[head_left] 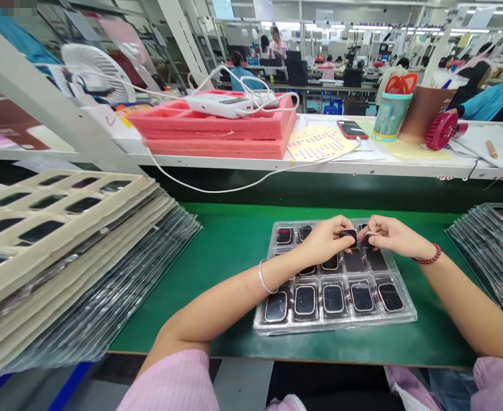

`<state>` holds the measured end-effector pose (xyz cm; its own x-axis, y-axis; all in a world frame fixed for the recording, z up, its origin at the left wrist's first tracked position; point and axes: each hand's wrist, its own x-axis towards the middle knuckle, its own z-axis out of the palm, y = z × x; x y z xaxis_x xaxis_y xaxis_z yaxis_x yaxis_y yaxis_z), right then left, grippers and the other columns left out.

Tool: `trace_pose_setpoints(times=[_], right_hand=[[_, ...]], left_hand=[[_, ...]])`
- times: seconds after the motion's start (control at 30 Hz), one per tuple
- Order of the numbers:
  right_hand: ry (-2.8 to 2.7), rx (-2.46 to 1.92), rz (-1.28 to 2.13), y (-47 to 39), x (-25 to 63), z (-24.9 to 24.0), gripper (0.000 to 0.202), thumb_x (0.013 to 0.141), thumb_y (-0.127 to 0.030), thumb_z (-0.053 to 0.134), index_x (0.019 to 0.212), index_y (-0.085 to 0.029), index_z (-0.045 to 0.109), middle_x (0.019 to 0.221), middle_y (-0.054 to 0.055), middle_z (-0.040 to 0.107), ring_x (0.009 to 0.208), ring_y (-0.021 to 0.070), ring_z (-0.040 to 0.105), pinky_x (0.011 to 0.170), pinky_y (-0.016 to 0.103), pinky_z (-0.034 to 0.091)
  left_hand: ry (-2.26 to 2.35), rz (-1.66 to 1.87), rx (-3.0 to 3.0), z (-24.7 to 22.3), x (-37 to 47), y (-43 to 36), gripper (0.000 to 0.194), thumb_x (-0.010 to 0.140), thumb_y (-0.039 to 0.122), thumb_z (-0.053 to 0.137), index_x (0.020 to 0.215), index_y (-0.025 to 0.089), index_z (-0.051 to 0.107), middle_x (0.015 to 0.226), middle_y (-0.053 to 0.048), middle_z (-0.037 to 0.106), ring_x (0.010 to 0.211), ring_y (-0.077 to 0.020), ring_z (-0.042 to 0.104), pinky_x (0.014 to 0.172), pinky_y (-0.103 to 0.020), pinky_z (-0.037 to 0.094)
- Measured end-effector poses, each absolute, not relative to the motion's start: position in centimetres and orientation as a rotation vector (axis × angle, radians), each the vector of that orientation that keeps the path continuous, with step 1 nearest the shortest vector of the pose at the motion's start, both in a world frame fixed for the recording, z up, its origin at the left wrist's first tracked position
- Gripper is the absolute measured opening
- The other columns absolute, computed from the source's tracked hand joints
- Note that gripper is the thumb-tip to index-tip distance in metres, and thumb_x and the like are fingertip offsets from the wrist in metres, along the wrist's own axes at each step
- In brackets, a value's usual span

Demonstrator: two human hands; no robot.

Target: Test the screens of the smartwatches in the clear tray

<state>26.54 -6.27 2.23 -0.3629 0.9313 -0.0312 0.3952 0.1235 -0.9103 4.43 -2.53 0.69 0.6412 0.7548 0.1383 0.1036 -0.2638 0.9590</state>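
Far to the left a tall pile of cream trays (59,211) leans on the green mat (230,251), with see-through trays (118,297) fanned out under it; up behind, on the white shelf (251,162), sit pink foam trays (217,128) with a white gadget (221,105) and its cord lying on top; next along the shelf come yellow papers (320,142), a phone (352,129), a cup (390,114) and a small red fan (442,130); down in the middle of the mat lies a clear plastic tray (405,317) full of small dark screens in rows; the left hand (326,240), with a silver bangle (265,279) on its wrist, is curled over the back rows of that tray, and its fingers pinch one small dark screen (349,235) held just above the tray; the right hand (390,235), with a red bead band (429,257) on its wrist, is right beside it, fingers bent in and fingertips touching the same little piece, or something small and pale on it; I cannot tell which; far to the right lies another stack of clear trays (491,251); other people sit at desks in the back of the room.
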Motion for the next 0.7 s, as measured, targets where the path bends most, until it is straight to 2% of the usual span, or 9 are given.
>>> trace_pose_setpoints(times=[0.07,0.13,0.2,0.27,0.33,0.47,0.57,0.63,0.7], right_hand=[[-1.552,-1.232,1.406,-4.6,25.4,1.4,0.028,0.081,-0.038,0.070,0.085,-0.020,0.049,0.085,0.006,0.073,0.062,0.0149,0.067,0.050,0.024,0.050],[-1.361,-1.152,1.494,-3.3,24.3,0.6,0.029,0.080,-0.037,0.073,0.096,-0.019,0.057,0.080,0.004,0.072,0.053,0.0106,0.062,0.045,0.020,0.049],[-1.207,-1.057,1.555,-2.6,23.6,-0.1,0.033,0.081,-0.033,0.075,0.108,-0.019,0.063,0.085,0.004,0.072,0.061,0.0109,0.065,0.050,0.021,0.055],[-1.104,-0.994,1.613,-2.3,23.6,-0.7,0.039,0.081,-0.028,0.075,0.118,-0.021,0.065,0.093,0.004,0.072,0.074,0.0127,0.069,0.061,0.022,0.061],[-1.060,-0.944,1.652,-2.3,24.0,-1.1,0.044,0.081,-0.025,0.076,0.123,-0.024,0.065,0.097,0.004,0.072,0.080,0.0127,0.070,0.066,0.022,0.062],[-1.049,-0.873,1.683,-2.4,25.2,-1.4,0.041,0.078,-0.028,0.080,0.118,-0.023,0.070,0.094,0.004,0.073,0.068,0.0100,0.066,0.058,0.019,0.059],[-1.058,-0.863,1.671,-2.3,25.5,-1.5,0.038,0.074,-0.031,0.084,0.109,-0.020,0.074,0.088,0.004,0.073,0.056,0.0063,0.060,0.050,0.015,0.054],[-1.085,-0.880,1.666,-2.3,25.4,-1.5,0.039,0.071,-0.031,0.086,0.107,-0.020,0.075,0.089,0.004,0.074,0.052,0.0047,0.057,0.047,0.014,0.051],[-1.120,-0.903,1.673,-2.4,25.3,-1.4,0.040,0.070,-0.032,0.087,0.107,-0.020,0.076,0.090,0.004,0.074,0.052,0.0051,0.057,0.047,0.015,0.052]], left_hand=[[0.765,0.788,1.467,0.7,4.2,-1.3,0.021,0.082,0.015,0.060,0.103,0.013,0.061,0.080,-0.003,0.069,0.056,-0.0093,0.063,0.052,-0.019,0.042],[0.850,0.816,1.285,0.8,3.9,-0.1,0.030,0.082,0.011,0.059,0.112,0.011,0.062,0.086,-0.006,0.071,0.050,-0.0060,0.060,0.045,-0.016,0.035],[0.895,0.812,1.153,0.9,3.5,0.8,0.039,0.084,0.010,0.056,0.123,0.012,0.060,0.092,-0.007,0.072,0.053,-0.0062,0.063,0.044,-0.015,0.034],[0.886,0.791,1.065,1.0,3.2,1.0,0.045,0.088,0.011,0.054,0.132,0.014,0.056,0.092,-0.007,0.071,0.061,-0.0090,0.069,0.047,-0.015,0.039],[0.836,0.767,1.028,1.1,3.0,1.0,0.048,0.090,0.012,0.053,0.137,0.015,0.053,0.092,-0.007,0.071,0.069,-0.0112,0.072,0.052,-0.016,0.045],[0.749,0.723,1.052,1.1,2.9,0.7,0.058,0.088,0.017,0.061,0.144,0.016,0.046,0.093,-0.008,0.072,0.068,-0.0122,0.072,0.053,-0.017,0.046],[0.739,0.707,1.097,0.8,2.8,0.7,0.072,0.084,0.020,0.069,0.148,0.011,0.039,0.073,-0.004,0.069,0.058,-0.0117,0.068,0.048,-0.016,0.042],[0.734,0.712,1.129,0.6,2.8,0.8,0.075,0.081,0.021,0.073,0.146,0.008,0.040,0.063,0.000,0.065,0.050,-0.0096,0.063,0.045,-0.016,0.038],[0.737,0.713,1.135,0.5,2.8,0.9,0.073,0.079,0.021,0.076,0.143,0.007,0.044,0.062,0.000,0.064,0.048,-0.0093,0.062,0.043,-0.016,0.036]])
